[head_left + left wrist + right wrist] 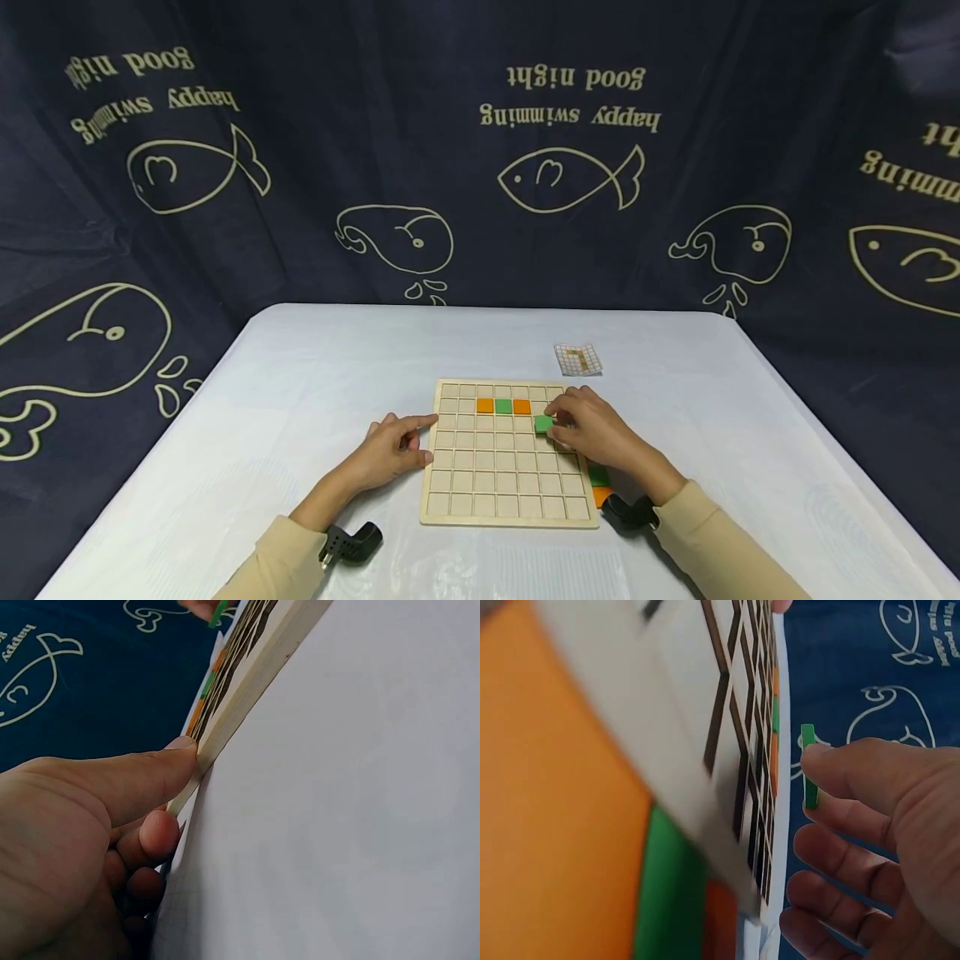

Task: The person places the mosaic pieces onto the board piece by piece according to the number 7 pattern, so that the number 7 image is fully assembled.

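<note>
My right hand [597,425] pinches a green square tile [543,425] between thumb and fingers. In the right wrist view the green tile [809,766] is seen edge-on, apart from the board's surface. Below it is a wooden grid board [483,482] with square cells. An orange tile [485,406], a green tile [503,407] and another orange tile [522,407] lie side by side in its second row from the far edge. My left hand [391,452] touches the board's left edge with a straight index finger and the thumb. The left wrist view shows that thumb [154,771] against the wooden rim.
Beyond the board lies a small card [577,360] printed with a coloured grid pattern. Beside the board's right edge, partly under my right arm, are a green tile [598,476] and an orange tile [602,496]. A dark printed curtain [315,167] hangs behind the white table [262,400].
</note>
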The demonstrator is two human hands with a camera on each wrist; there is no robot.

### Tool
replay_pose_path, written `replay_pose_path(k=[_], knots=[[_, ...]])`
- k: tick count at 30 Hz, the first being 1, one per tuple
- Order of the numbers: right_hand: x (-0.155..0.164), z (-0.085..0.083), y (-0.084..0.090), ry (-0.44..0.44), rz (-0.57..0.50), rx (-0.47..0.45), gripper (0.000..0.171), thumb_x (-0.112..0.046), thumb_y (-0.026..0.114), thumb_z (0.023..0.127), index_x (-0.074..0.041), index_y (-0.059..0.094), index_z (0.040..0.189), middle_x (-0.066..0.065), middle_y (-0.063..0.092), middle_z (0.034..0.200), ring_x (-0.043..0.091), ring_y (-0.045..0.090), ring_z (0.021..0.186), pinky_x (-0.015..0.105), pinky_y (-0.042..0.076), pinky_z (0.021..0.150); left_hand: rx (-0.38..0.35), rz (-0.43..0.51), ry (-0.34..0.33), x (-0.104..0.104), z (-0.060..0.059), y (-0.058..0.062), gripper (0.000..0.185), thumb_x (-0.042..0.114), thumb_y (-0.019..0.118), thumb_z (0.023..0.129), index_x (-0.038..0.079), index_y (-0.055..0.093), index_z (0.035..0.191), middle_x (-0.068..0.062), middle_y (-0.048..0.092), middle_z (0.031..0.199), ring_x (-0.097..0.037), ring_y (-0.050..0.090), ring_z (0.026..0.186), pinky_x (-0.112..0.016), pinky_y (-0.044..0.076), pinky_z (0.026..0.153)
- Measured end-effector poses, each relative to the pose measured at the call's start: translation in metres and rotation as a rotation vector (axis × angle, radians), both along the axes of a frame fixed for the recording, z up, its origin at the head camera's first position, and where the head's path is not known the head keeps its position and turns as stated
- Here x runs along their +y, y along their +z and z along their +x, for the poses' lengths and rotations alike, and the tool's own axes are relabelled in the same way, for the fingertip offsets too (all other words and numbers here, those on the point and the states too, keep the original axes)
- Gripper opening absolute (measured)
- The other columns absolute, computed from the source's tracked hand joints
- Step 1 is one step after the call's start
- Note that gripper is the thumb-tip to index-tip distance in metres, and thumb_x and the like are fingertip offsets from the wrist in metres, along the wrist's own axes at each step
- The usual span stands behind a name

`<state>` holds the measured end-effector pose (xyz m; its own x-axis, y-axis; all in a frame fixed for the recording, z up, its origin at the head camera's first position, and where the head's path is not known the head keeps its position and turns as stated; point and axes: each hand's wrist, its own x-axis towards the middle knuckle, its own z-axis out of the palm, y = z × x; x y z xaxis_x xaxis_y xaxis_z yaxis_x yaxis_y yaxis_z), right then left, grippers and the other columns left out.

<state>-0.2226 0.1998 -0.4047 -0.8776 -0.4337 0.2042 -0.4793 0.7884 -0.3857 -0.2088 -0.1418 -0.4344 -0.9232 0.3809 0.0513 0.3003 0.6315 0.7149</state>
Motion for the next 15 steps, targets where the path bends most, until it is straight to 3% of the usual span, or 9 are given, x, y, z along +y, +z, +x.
replay_pose_path(k=[15], knots=[[-0.022,-0.01,0.002,0.035,0.045,0.005,0.023,-0.025,0.071,0.082,-0.014,0.068,0.103,-0.006,0.056,0.087,0.009,0.042,0.079,0.027,0.04,0.07,0.01,-0.005,-0.003,0.0,0.001,0.001,0.057,0.029,0.073,0.08,0.016,0.055,0.132,0.011,0.05,0.072,-0.009,0.035,0.071,-0.032,0.019,0.073]])
